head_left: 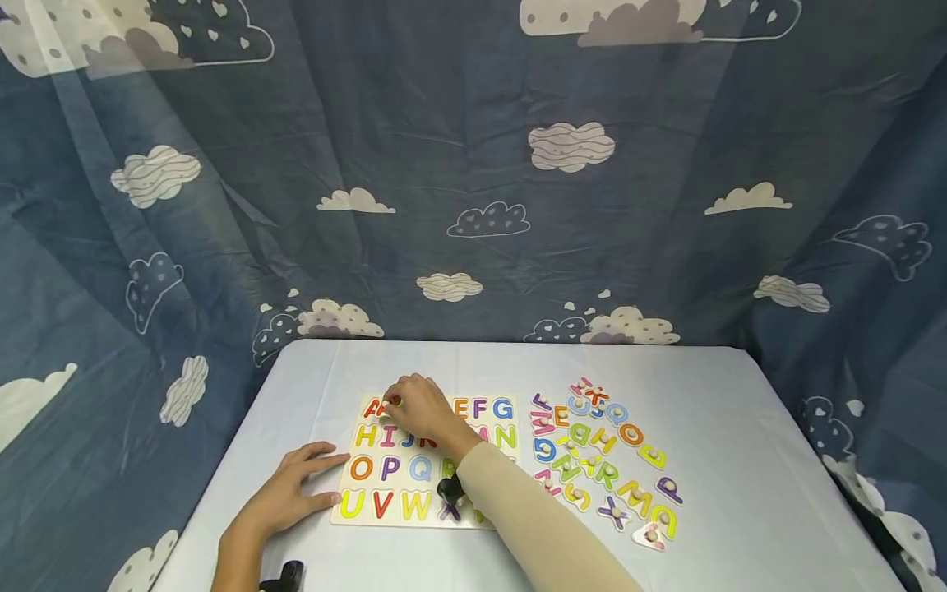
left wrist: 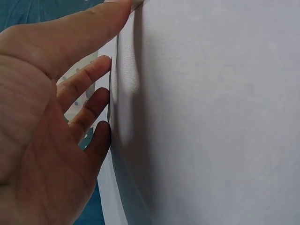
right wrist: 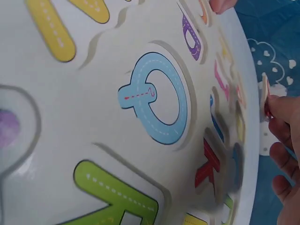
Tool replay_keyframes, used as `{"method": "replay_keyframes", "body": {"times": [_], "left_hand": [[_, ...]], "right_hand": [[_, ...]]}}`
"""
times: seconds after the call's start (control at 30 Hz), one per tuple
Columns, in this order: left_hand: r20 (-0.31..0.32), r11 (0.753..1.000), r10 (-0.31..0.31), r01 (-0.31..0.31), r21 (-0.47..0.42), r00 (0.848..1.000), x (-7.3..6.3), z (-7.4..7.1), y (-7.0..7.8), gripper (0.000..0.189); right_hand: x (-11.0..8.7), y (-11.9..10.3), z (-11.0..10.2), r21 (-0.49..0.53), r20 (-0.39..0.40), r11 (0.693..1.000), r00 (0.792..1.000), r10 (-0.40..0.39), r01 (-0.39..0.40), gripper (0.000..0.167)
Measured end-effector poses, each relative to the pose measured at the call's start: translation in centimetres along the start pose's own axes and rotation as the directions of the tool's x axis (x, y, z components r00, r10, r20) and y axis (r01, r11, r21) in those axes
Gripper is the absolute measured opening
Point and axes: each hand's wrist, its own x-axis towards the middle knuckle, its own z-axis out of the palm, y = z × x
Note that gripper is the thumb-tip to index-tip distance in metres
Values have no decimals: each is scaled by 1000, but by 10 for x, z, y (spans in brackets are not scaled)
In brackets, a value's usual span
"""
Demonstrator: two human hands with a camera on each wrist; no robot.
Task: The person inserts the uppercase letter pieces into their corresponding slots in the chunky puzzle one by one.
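A cream alphabet board (head_left: 473, 526) with coloured printed letters lies on the white table. My right hand (head_left: 422, 407) is over its top row, beside the red A at the upper left. Thumb and fingertips pinch a thin red letter piece (right wrist: 265, 96), seen edge-on in the right wrist view, with the hand (right wrist: 286, 145) past the far rows. My left hand (head_left: 292, 485) rests at the board's left edge with fingers stretched out, fingertips right at the edge. In the left wrist view the left hand (left wrist: 51, 108) has its thumb and fingers apart.
Many loose letter pieces with knobs lie scattered right of the board, among them a purple X (head_left: 614, 513), a red O (head_left: 631, 434) and a piece with its pale triangular outline (head_left: 649, 536). A dark cloud-print cloth (head_left: 459, 247) hangs behind the table (head_left: 769, 493).
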Motion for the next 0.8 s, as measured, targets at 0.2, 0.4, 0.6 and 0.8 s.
{"method": "replay_keyframes", "body": {"times": [0.2, 0.4, 0.6, 0.8], "left_hand": [[3, 1000, -30, 30, -2, 1000, 1, 2, -3, 59], [2, 997, -74, 74, -21, 997, 2, 5, -6, 59], [-11, 996, -81, 81, -28, 997, 1, 2, -2, 59], [-13, 995, -90, 89, -35, 996, 0, 1, 0, 59]], "right_hand": [[8, -2, 11, -11, 12, 1000, 1000, -6, 6, 18], [14, -5, 24, -23, 11, 1000, 1000, 21, -20, 19], [17, -10, 33, 35, 17, 995, 995, 98, -98, 19], [22, -8, 46, 35, -6, 989, 989, 144, -144, 17]]}}
